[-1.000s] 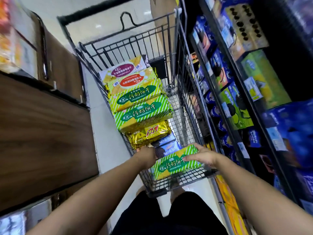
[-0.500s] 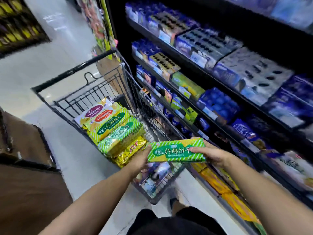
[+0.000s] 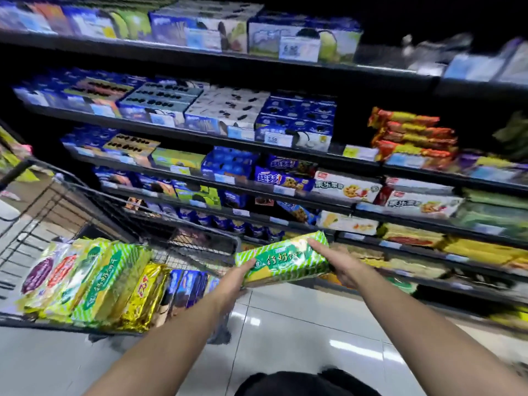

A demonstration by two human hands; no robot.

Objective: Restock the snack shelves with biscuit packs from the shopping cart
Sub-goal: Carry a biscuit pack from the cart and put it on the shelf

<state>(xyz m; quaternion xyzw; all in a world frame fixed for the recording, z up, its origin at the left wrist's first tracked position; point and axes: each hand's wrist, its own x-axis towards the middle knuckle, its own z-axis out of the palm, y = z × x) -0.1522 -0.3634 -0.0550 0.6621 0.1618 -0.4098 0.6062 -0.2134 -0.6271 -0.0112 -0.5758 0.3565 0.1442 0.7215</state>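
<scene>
Green-and-white slanted stripes edge the biscuit pack (image 3: 283, 260). A solid green band with white characters runs along its face, and yellow shows at its ends and lower side. It is a long, glossy, soft-wrapped block.

The left hand (image 3: 237, 277) grips its left end with fingers curled beneath. The right hand (image 3: 340, 262) holds the right end, fingers laid over the top face and wrapped round the edge. Between both hands the pack hangs in the air, tilted with its right end higher. It is just right of the cart's near corner, in front of the lower shelves and above the tiled floor (image 3: 300, 324).

To the left, the wire cart (image 3: 85, 195) carries a row of packs standing on edge:
- two striped green packs (image 3: 111, 278) that match the held one
- a gold foil pack (image 3: 145, 295) with red lettering beside them
- blue packs (image 3: 187, 284) nearest the hands
- packs with a red label and a purple label further left

Beyond the hands, dark shelves (image 3: 285, 151) rise in tiers. Blue boxes (image 3: 297, 121) fill the far upper rows. White boxes (image 3: 345, 185) and orange wrapped packs (image 3: 411, 132) sit to the right. Yellow packs (image 3: 480, 251) on the low right shelf are too blurred to read.
</scene>
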